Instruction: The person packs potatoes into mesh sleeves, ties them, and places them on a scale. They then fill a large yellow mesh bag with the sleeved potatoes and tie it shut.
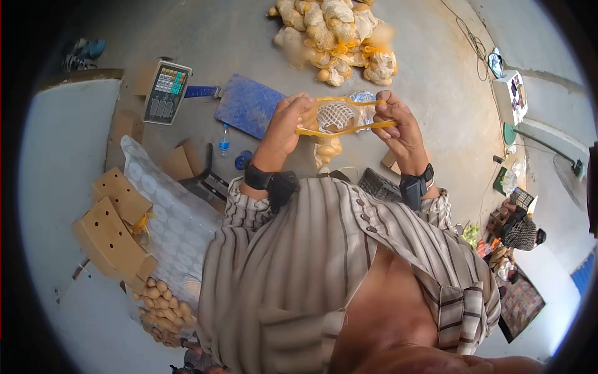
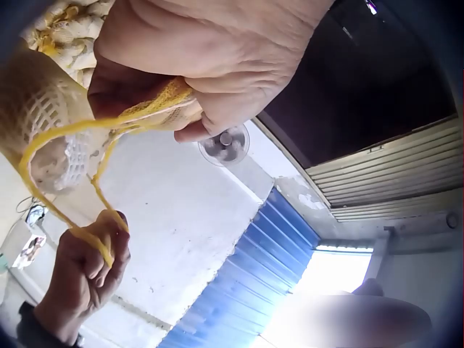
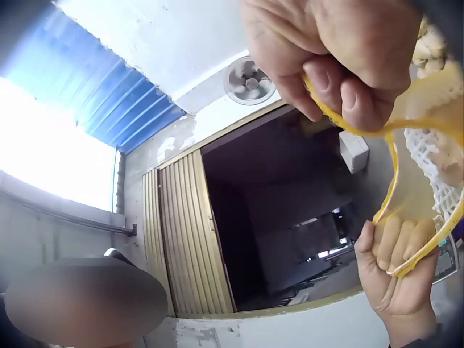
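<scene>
Fingers point(image 1: 305, 109) stretch mesh bag point(image 1: 336, 116) between.

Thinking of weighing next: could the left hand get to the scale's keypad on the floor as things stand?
Probably not: the left hand grips the yellow mesh bag at chest height, and the keypad lies far below on the floor.

Two hands are counted, the left hand point(image 1: 288, 124) and the right hand point(image 1: 398, 128), and between them one yellow mesh bag point(image 1: 339, 117) is held stretched, with one white foam net point(image 1: 335, 115) seen inside it. Beyond the mesh bag, one heap of filled net sacks point(image 1: 336, 37) is counted on the floor; the sacks in it cannot be numbered. Left of the mesh bag, one weighing scale display point(image 1: 166, 91), one blue platform point(image 1: 249, 104) and one water bottle point(image 1: 224, 141) are counted. Farther left, two cardboard boxes point(image 1: 115, 230) are seen, with one pile of loose potatoes point(image 1: 163, 310) below them.
</scene>
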Tool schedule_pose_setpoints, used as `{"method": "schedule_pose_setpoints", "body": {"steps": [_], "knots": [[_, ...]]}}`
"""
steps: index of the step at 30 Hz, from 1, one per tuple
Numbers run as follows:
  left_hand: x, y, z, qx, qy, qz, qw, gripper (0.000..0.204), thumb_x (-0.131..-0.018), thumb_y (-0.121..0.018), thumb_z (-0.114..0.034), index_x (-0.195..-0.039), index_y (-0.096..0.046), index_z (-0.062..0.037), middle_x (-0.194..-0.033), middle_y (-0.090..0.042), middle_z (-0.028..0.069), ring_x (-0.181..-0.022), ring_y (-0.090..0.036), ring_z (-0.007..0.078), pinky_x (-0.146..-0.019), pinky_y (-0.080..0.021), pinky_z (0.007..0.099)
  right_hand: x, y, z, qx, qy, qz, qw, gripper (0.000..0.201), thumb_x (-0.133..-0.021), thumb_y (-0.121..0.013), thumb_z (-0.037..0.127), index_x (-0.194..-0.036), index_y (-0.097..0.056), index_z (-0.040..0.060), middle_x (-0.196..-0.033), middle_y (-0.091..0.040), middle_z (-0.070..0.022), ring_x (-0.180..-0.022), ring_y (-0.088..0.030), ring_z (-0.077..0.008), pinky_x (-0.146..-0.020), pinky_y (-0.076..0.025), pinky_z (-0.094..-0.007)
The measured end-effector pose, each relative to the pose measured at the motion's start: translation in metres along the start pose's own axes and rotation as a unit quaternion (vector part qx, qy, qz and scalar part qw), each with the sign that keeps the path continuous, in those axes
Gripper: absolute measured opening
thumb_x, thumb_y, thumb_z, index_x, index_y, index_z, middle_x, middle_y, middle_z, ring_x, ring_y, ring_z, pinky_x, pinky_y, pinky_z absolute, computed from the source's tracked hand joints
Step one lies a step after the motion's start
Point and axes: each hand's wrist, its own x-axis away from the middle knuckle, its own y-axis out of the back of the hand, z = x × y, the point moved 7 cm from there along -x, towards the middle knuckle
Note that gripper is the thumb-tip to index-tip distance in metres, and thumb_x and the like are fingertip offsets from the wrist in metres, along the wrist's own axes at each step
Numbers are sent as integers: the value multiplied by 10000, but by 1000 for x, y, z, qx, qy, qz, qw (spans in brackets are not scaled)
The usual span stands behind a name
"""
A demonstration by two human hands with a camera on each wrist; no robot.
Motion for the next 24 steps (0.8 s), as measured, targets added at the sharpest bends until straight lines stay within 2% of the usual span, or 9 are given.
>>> {"method": "schedule_pose_setpoints", "body": {"steps": [2, 3, 5, 6, 8, 12, 14, 21, 24], "knots": [[-25, 26, 0, 6, 22, -32, 999, 107, -887, -548, -117, -784, -544, -88, -626, -410, -86, -499, -352, 17, -452, -308, 199, -33, 8, -8, 62, -48, -69, 995, 127, -863, -496, -29, -946, -525, 62, -664, -495, 15, -405, -286, -46, -395, -248, -213], [-38, 38, -8, 12, 14, -35, 999, 107, -887, -548, -117, -784, -544, -88, -626, -410, -86, -499, -352, 17, -452, -308, 199, -52, 19, -13, 62, -80, -39, 994, 145, -842, -493, -38, -937, -530, 65, -707, -529, -8, -421, -294, -55, -405, -254, -224], [-41, 71, -5, -29, 67, -89, 993, 146, -884, -552, -135, -744, -510, -126, -620, -397, -74, -501, -386, 39, -471, -384, 230, -78, 19, -18, 114, -125, -43, 985, 133, -847, -502, -30, -924, -533, 74, -733, -533, -4, -443, -315, -50, -415, -261, -220], [-44, 85, -4, -29, 67, -91, 993, 146, -884, -552, -135, -744, -510, -126, -620, -397, -74, -501, -386, 39, -471, -384, 230, -91, 12, -21, 113, -127, -43, 984, 133, -847, -502, -30, -924, -533, 74, -733, -533, -4, -443, -315, -50, -415, -261, -220], [-47, 106, -10, -42, 42, -116, 991, 133, -876, -558, -142, -747, -532, -121, -639, -442, -56, -524, -437, 56, -492, -421, 244, -109, 4, -29, 155, -148, -88, 973, 134, -851, -512, -30, -916, -533, 85, -716, -510, 11, -463, -333, -49, -421, -268, -216], [-52, 132, -29, -13, 6, -160, 987, 128, -870, -556, -151, -749, -544, -115, -682, -497, -28, -575, -495, 78, -512, -441, 254, -153, -25, -27, 201, -154, -104, 962, 93, -886, -500, -13, -922, -512, 72, -659, -486, 7, -400, -305, -44, -396, -287, -216], [-50, 145, -35, 6, -28, -218, 976, 128, -867, -553, -158, -752, -544, -105, -725, -533, -7, -624, -528, 92, -531, -453, 258, -168, -37, -27, 242, -180, -82, 950, 105, -880, -504, -17, -923, -512, 79, -669, -481, 10, -415, -311, -46, -401, -287, -216], [-37, 159, -15, 81, -68, -267, 958, 139, -882, -534, -186, -788, -552, -84, -760, -573, 18, -647, -565, 102, -530, -461, 257, -211, -67, -36, 309, -218, -34, 925, 114, -871, -528, -25, -902, -509, 84, -652, -443, 25, -427, -297, -43, -412, -275, -211], [-25, 166, -11, 101, -89, -306, 942, 150, -886, -530, -209, -827, -551, -72, -771, -582, 35, -651, -576, 111, -525, -454, 255, -223, -63, -56, 353, -271, -42, 894, 109, -864, -553, -12, -888, -518, 89, -657, -455, 29, -436, -308, -42, -411, -267, -207]]}}
